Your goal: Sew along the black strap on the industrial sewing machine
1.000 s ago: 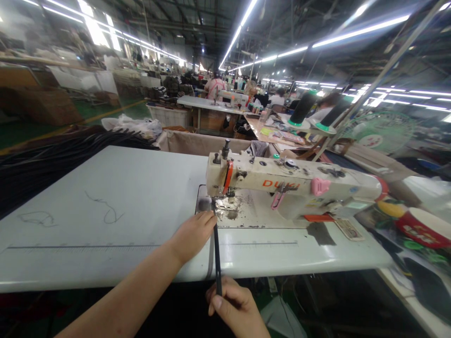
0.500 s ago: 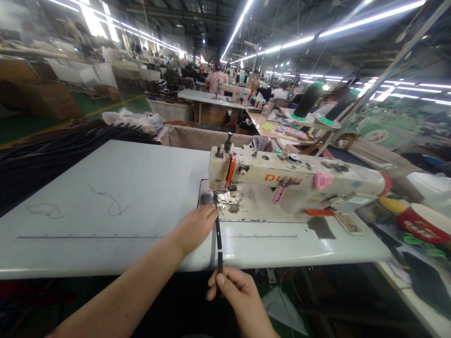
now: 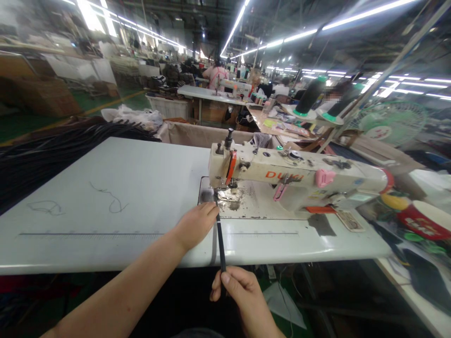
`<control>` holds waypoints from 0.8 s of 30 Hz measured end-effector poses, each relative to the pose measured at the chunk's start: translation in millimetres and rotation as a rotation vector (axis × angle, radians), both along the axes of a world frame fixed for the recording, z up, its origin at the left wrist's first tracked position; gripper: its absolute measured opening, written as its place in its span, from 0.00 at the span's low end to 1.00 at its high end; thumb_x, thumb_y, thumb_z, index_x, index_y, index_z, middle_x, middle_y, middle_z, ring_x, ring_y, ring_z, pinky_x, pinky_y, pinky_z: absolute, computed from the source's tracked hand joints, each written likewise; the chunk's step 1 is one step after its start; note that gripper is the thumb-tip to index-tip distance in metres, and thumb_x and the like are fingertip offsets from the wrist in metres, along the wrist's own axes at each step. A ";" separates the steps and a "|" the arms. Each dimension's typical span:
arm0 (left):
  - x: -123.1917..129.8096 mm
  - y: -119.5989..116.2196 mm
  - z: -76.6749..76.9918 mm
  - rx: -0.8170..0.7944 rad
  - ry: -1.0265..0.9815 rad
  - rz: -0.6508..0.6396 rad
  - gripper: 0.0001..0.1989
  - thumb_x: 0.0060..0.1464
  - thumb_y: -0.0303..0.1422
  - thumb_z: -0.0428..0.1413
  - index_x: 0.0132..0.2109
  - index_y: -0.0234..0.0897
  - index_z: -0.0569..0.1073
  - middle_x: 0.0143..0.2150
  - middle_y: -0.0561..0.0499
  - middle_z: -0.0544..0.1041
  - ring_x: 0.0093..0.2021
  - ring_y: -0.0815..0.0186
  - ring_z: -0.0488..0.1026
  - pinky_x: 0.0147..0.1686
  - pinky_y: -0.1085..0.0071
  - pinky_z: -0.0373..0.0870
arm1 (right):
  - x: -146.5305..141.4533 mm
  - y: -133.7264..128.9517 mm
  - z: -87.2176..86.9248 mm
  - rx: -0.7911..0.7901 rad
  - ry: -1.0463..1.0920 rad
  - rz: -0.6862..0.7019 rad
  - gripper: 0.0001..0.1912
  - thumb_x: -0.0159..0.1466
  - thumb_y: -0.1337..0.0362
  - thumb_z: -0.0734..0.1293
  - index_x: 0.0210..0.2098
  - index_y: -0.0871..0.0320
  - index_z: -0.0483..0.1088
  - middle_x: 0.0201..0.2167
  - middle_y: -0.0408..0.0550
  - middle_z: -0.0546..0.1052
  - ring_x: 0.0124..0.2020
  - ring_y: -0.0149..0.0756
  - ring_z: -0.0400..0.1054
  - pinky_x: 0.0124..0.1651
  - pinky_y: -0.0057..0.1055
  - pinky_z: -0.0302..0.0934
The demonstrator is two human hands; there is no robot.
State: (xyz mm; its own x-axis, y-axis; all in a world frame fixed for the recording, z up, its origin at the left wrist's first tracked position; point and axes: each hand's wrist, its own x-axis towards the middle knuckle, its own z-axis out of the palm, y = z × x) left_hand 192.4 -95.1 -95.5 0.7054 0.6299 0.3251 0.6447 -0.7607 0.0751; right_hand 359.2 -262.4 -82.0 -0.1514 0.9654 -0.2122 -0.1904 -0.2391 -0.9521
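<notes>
A narrow black strap runs from under the needle area of the sewing machine over the table's front edge. Close in front of the presser foot, my left hand is closed at the strap, fingers together and pressing on its left side. Below the edge, my right hand pinches the strap between thumb and fingers and keeps it taut. A small pale mark crosses the strap just by my left fingertips. The strap's lower end is lost in the dark beneath my right hand.
Loose threads lie on the white table, left of the machine. A heap of black strips fills the far left. Thread cones stand behind the machine; a red-and-white tub is at right. A person sits further back.
The strap has moved forward into the machine; its pale mark has gone from near the table edge up to my left fingertips. Both hands stay in nearly the same places.
</notes>
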 end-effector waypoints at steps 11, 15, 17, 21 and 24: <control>-0.1 0.7 -4.9 -0.001 -0.014 -0.013 0.11 0.69 0.26 0.48 0.50 0.33 0.74 0.54 0.40 0.77 0.62 0.53 0.73 0.61 0.56 0.73 | 0.4 3.3 -2.1 0.039 -0.029 0.012 0.24 0.68 0.45 0.71 0.28 0.58 0.82 0.24 0.47 0.80 0.30 0.37 0.73 0.40 0.32 0.64; 0.1 3.2 -9.6 -0.021 -0.053 -0.002 0.13 0.70 0.26 0.47 0.55 0.33 0.72 0.57 0.41 0.76 0.65 0.53 0.70 0.64 0.55 0.72 | 1.8 5.4 -2.7 0.057 -0.043 0.024 0.24 0.68 0.44 0.71 0.29 0.58 0.83 0.23 0.48 0.80 0.30 0.38 0.74 0.41 0.33 0.65; 0.5 4.7 -12.5 -0.013 -0.089 0.008 0.14 0.70 0.27 0.47 0.59 0.33 0.70 0.59 0.40 0.74 0.65 0.53 0.70 0.65 0.55 0.71 | 2.3 6.2 -3.7 0.062 -0.050 0.028 0.25 0.68 0.43 0.70 0.28 0.58 0.82 0.23 0.48 0.80 0.30 0.38 0.74 0.42 0.34 0.66; 1.6 6.2 -15.3 0.004 -0.130 0.022 0.16 0.70 0.27 0.47 0.61 0.32 0.68 0.62 0.39 0.73 0.65 0.53 0.70 0.66 0.54 0.70 | 2.5 5.8 -5.7 0.060 -0.058 0.050 0.26 0.67 0.42 0.70 0.27 0.58 0.82 0.23 0.48 0.80 0.29 0.38 0.74 0.41 0.34 0.66; 2.1 6.2 -15.4 0.007 -0.133 0.031 0.15 0.70 0.27 0.47 0.60 0.32 0.69 0.62 0.39 0.72 0.65 0.53 0.70 0.66 0.54 0.70 | 2.4 5.4 -6.2 0.064 -0.058 0.058 0.27 0.67 0.41 0.70 0.27 0.58 0.82 0.23 0.48 0.80 0.29 0.38 0.74 0.40 0.34 0.66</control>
State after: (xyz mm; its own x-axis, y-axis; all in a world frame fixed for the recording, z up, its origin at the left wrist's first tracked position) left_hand 194.5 -88.9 -110.9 0.6357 0.6483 0.4190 0.6528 -0.7412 0.1565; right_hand 361.6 -257.0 -88.2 -0.1964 0.9674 -0.1600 -0.1223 -0.1860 -0.9749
